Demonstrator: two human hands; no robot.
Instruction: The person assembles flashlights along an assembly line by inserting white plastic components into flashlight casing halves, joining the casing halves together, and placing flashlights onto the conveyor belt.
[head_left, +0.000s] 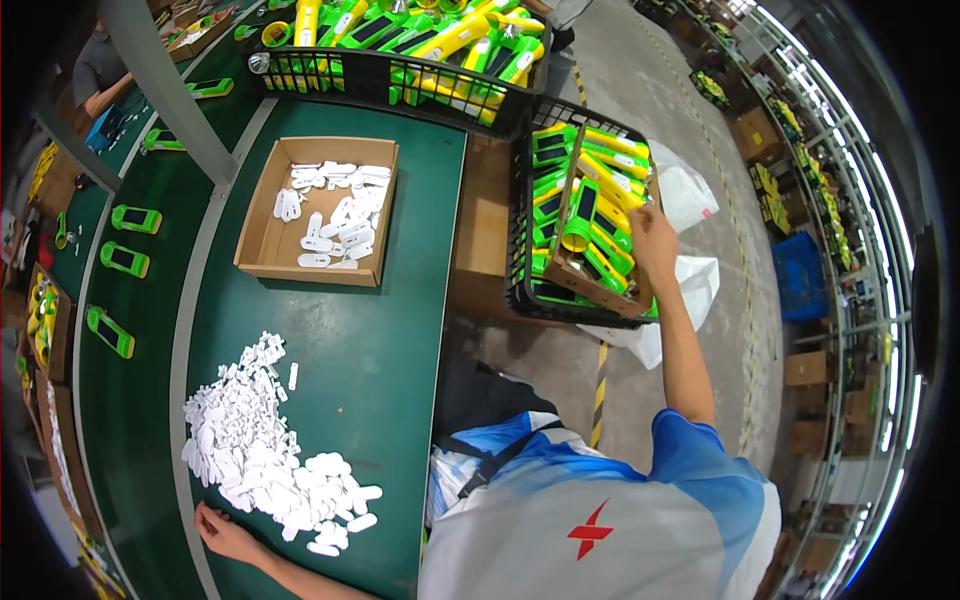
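Observation:
My right hand reaches to the right side of a cardboard box, which sits in a black crate. Its fingertips are at the end of a yellow-and-green flashlight; whether they grip it I cannot tell. Several more such flashlights fill the box, one with a dark panel lying on top. My left hand rests at the near left of the green table, fingers loosely bent and slightly apart, with nothing seen in them. Just beyond it spreads a pile of small white plastic parts.
A shallow cardboard box with white oval pieces stands on the green table. Behind it, a black crate is heaped with flashlights. Left of a grey metal post, several flashlights lie on a green belt. Another person is at the far left.

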